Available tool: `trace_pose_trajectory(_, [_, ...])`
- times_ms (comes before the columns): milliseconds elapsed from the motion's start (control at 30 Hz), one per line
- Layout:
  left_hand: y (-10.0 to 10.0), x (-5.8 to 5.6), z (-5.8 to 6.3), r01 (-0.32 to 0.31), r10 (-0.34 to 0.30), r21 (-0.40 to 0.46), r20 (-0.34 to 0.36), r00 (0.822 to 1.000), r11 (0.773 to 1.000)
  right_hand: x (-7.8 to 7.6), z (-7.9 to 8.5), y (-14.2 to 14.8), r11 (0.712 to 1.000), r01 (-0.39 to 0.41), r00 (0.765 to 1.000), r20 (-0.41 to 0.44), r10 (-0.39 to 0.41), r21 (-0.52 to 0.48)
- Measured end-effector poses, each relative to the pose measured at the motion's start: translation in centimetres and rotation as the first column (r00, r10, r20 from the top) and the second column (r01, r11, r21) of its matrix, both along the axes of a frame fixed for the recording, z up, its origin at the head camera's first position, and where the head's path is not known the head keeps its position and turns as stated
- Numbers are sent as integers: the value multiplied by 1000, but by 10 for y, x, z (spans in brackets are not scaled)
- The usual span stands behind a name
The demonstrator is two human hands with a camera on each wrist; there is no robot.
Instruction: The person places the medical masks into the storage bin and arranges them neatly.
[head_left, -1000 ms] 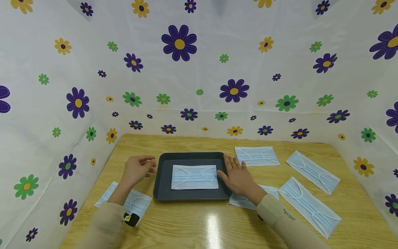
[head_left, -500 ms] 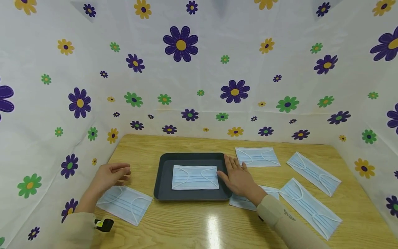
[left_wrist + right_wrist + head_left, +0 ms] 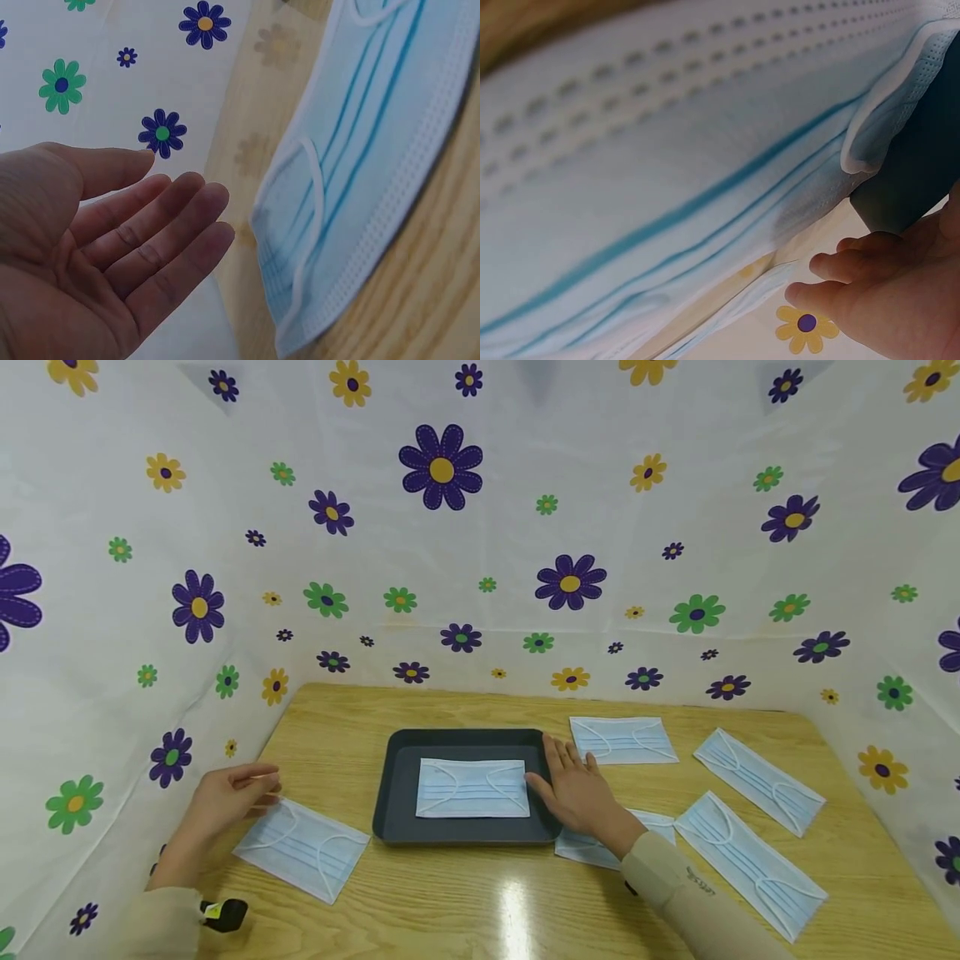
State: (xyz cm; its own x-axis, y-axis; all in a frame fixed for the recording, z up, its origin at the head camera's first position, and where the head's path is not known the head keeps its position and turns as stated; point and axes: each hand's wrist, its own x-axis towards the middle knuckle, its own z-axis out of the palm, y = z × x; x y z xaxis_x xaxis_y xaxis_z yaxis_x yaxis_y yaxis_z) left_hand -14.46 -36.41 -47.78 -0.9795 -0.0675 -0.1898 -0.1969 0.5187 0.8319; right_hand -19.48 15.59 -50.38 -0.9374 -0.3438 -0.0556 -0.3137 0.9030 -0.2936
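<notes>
left hand (image 3: 228,797): it is hovering at the outer end of the left mask (image 3: 303,850), with fingers loosely bent and grasping nothing. the left wrist view is showing a gap between the fingers and that mask. status: not yet taken up; the mask is lying flat and slanted on the surface (image 3: 427,902), ear loops facing up, apart from the tray (image 3: 400,789).

tray: it is standing at the middle of the surface and is holding 1 item, the tray mask (image 3: 472,788), which is lying flat on the tray floor. status: placement is appearing complete.

right hand (image 3: 581,789): it is resting along the right rim of the tray with straight fingers, released and grasping nothing; it is probably steadying the tray.

right side of the surface: 4 masks are lying flat outside the tray. the forearm mask (image 3: 588,850) is lying partly hidden below the right forearm, just beside the tray corner. the back mask (image 3: 624,741) is lying behind it, nearly square to the tray. the near slanted mask (image 3: 750,864) and the far slanted mask (image 3: 759,781) are lying farther right.

progress: 1 of 6 masks is occupying the tray and 5 are remaining outside, so the work is apparently standing at an early stage.
</notes>
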Motion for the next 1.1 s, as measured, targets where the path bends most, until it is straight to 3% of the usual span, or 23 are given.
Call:
trace_pose_trajectory(367, [-10, 2, -15, -36, 40, -50, 84, 996, 998, 1, 1, 0, 1000, -1, 1000, 13, 1, -1])
trace_pose_trajectory(633, [-12, 2, -20, -43, 47, -90, 37, 998, 995, 0, -2, 0, 1000, -4, 1000, -1, 4, 5])
trace_pose_trajectory(1100, [-12, -1, -25, -36, 42, -158, 37, 998, 987, 0, 0, 0, 1000, 1, 1000, -6, -1, -6])
